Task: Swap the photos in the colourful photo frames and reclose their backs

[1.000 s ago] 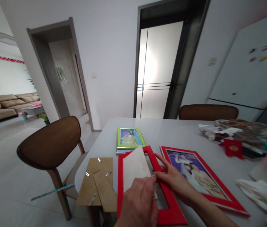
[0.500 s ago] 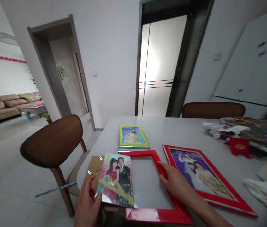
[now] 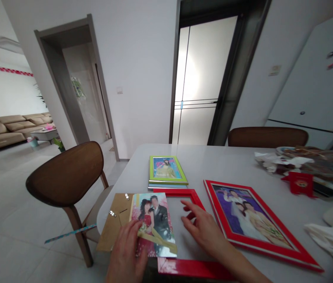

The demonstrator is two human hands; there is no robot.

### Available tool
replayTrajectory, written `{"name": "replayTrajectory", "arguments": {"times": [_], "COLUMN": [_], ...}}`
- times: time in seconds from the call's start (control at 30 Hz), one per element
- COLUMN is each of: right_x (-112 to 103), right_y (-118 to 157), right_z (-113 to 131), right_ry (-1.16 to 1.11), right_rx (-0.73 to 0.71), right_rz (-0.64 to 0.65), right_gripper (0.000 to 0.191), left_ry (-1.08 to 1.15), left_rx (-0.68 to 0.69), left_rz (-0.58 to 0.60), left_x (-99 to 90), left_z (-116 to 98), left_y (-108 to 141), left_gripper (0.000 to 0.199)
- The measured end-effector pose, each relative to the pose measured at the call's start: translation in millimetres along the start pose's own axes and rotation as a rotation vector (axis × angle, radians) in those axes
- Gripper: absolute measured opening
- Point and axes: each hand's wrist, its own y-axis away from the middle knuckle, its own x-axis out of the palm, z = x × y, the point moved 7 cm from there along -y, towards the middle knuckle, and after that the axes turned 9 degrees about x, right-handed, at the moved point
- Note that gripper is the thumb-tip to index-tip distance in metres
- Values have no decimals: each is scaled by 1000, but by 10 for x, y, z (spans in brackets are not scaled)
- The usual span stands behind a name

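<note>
A white table (image 3: 228, 165) fills the lower view, with a brown chair (image 3: 63, 175) at 10 o'clock. On the table, a red-framed picture (image 3: 252, 220) lies at 1 o'clock, a green-framed picture (image 3: 165, 169) at 12, and a plastic bag (image 3: 311, 165) at 2, with a red packet (image 3: 300, 184) just before it; its gold print is too small to read. A white cloth (image 3: 328, 239) lies at 3.

Nearest, an empty red frame (image 3: 181, 192) lies flat. A loose photo (image 3: 154, 224) of two people overlaps its left rail and a brown backing board (image 3: 113, 222) with metal clips (image 3: 112, 214). The left hand (image 3: 125, 251) clamps the photo's lower left edge, fingers together. The right hand (image 3: 204, 232) holds nothing, fingers apart, over the frame's opening.
</note>
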Motion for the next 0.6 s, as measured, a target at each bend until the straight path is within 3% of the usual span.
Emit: {"name": "replayTrajectory", "arguments": {"times": [0.13,0.23,0.3,0.43,0.53,0.6], "right_x": [437,472,353,155,211,316], "right_y": [1,-16,-12,54,110,143], "right_z": [89,273,452,737,573,352], "right_ry": [-542,-821,-914,-1015,-978,-990], "right_rx": [206,267,238,128,256,398], "right_rz": [191,178,141,189,201,221], "right_gripper": [60,69,71,66,54,45], "left_ry": [67,77,94,266,519,753], "left_rx": [138,153,151,75,-145,-363], "left_rz": [126,147,76,-179,-339,-407], "left_x": [241,360,329,40,-121,-75], "left_z": [-272,-330,-324,-281,-249,-242], "left_y": [-49,-107,-184,-361,-412,-379], "left_gripper": [61,68,67,53,38,35]}}
